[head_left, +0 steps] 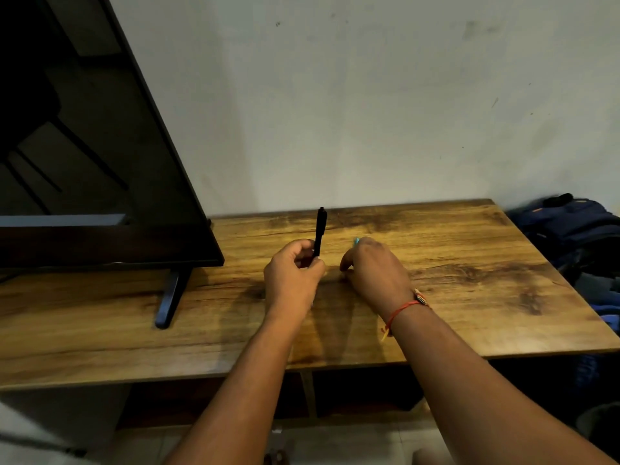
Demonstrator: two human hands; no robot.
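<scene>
Over the middle of the wooden table (469,263), your left hand (293,276) pinches the black pen (319,233) near its lower end. Thumb and curled fingers wrap round the barrel, so it stands almost upright with most of its length free above the fist.

That low hold is the first risk. With so much of the pen above the fingers, a small twist of the wrist could swing the top end. A loosened pinch would likely let it tip out and roll across the smooth board.

Your right hand (375,270) hangs just beside it, back toward the camera, thumb down near the tabletop. A turquoise tip (356,241) peeks out past the knuckles, but I cannot tell whether the fingers grip that piece or merely cover it.

If you bring the two hands together, you work partly blind, since the right hand hides what it carries. A misjudged meeting could knock the pen sideways. A dropped pen might roll left under the television (84,146) or off the right edge toward the backpack (570,226).
</scene>
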